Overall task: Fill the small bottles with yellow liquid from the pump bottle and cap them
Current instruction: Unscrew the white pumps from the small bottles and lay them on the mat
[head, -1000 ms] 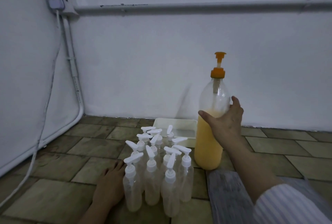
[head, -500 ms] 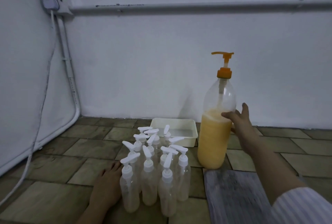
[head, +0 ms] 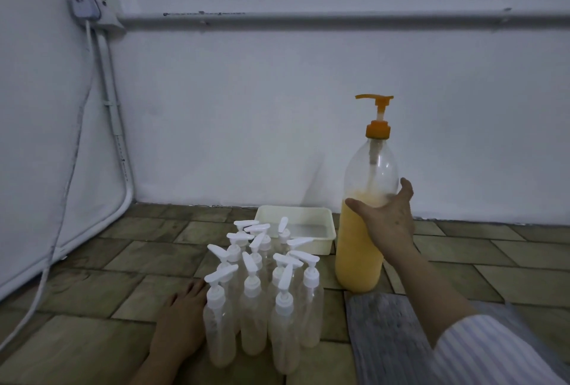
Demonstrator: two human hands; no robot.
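A tall clear pump bottle (head: 357, 261) with an orange pump stands on the tiled floor, about half full of yellow liquid, its nozzle pointing left. My right hand (head: 388, 224) grips it at the liquid line, thumb across the front and fingers round the back. Several small clear bottles (head: 253, 301) with white pump caps stand clustered to its left; they look empty. My left hand (head: 180, 320) rests flat on the floor against the cluster's left side.
A shallow white tray (head: 327, 224) sits behind the small bottles by the wall. A grey board (head: 385, 338) lies under my right forearm. A white cable (head: 71, 168) runs down the left wall from a socket (head: 86, 5).
The pump bottle has turned so its nozzle points left. My right hand shifted to the bottle's right side, then came back round its front. My left hand stayed put.
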